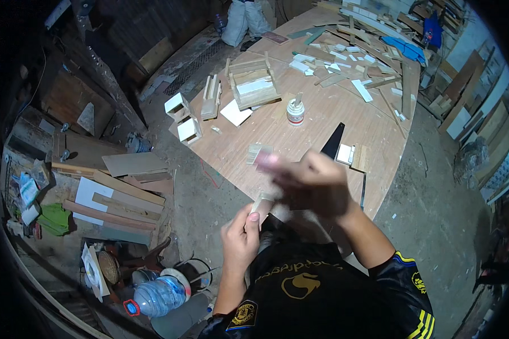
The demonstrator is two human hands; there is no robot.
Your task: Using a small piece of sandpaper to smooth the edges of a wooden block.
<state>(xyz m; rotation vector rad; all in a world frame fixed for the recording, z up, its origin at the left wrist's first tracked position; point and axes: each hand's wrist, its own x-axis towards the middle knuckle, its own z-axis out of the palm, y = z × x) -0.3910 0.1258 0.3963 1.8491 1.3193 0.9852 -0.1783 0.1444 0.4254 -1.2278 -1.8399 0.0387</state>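
My left hand (241,235) grips a small pale wooden piece (263,204) between thumb and fingers, just off the near edge of the worktable (237,169). My right hand (314,182) is over the table's near part, blurred by motion. Whether it holds anything cannot be made out. Beyond its fingertips lies a small ribbed, striped piece (254,154). A black saw blade (333,139) points away from me, its near end hidden behind the right hand. To the blade's right, a small white block (345,154) lies against a wooden block (359,156).
A white jar (295,115) with a stick in it stands mid-table. Behind it sit a wooden box-like assembly (254,87) and two white-topped boxes (188,129). Wood offcuts (339,63) cover the far end. Boards (118,203) and a large water bottle (161,295) are at left.
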